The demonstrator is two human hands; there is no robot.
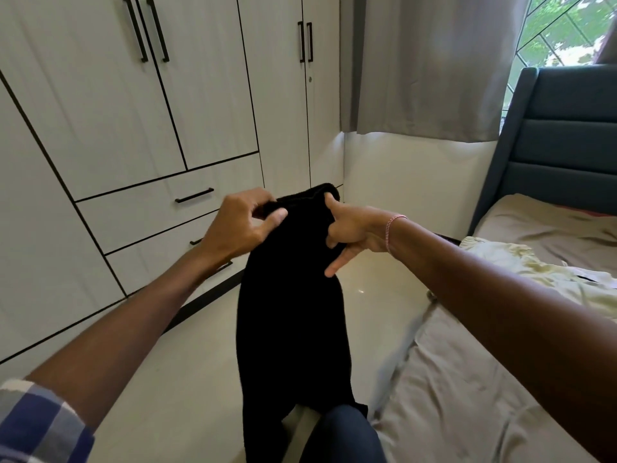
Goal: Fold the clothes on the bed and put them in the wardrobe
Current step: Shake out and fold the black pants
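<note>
Black garment [290, 329]: we hold it up, dangling between wardrobe [133, 128] and bed [467, 396].
Left hand [238, 225]: pinches its top edge.
Right hand [354, 232]: grips the other top corner, thumb up.
Bed: pale garment [521, 272] lies crumpled.

Black knit garment [290, 295]; white wardrobe [100, 128] with black handles [194, 195]; beige bed sheet [467, 396]; blue-and-white checked sleeve [36, 422]; teal padded headboard [567, 145]; grey curtain [434, 61].

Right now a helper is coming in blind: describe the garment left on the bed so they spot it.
Find the bed with the blue padded headboard. On its beige sheet lies a crumpled pale yellow garment, unlike the black one held up.
</note>
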